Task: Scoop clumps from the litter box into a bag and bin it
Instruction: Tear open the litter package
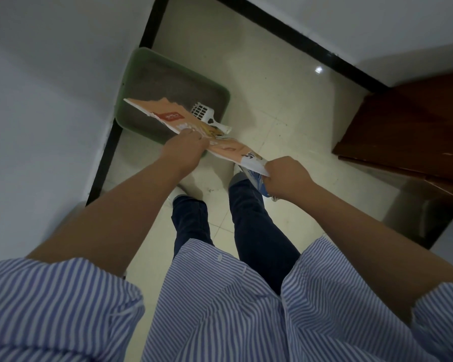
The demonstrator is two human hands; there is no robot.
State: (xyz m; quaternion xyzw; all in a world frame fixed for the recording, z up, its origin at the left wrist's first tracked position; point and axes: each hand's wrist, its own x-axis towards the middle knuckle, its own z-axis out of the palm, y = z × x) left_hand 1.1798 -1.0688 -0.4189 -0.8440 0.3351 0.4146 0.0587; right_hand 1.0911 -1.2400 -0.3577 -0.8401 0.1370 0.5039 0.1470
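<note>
Both bare forearms reach forward and down from rolled blue-and-white striped shirt sleeves, stretching a flattened bag between them above the floor. The left hand, a little toward eleven o'clock from the middle of the view, has its fingers curled tight over the bag's midsection, knuckles up. The right hand, toward three o'clock from the left one, is balled into a fist around the bag's near end, which bunches into white and blue folds below the grip. The bag looks like glossy printed plastic, mostly peach-orange with a ragged torn edge at its far end; it carries a red label with pale writing too small to read, and dark lettering near the right hand that I cannot make out. Behind the bag at eleven o'clock sits the litter box, a green plastic tray with rounded corners, tucked into the corner of two white walls and filled with fine grey litter. A white slotted plastic scoop lies inside, at its near right corner. The floor is glossy cream tile edged with black skirting, and a dark wooden door stands at two o'clock.
</note>
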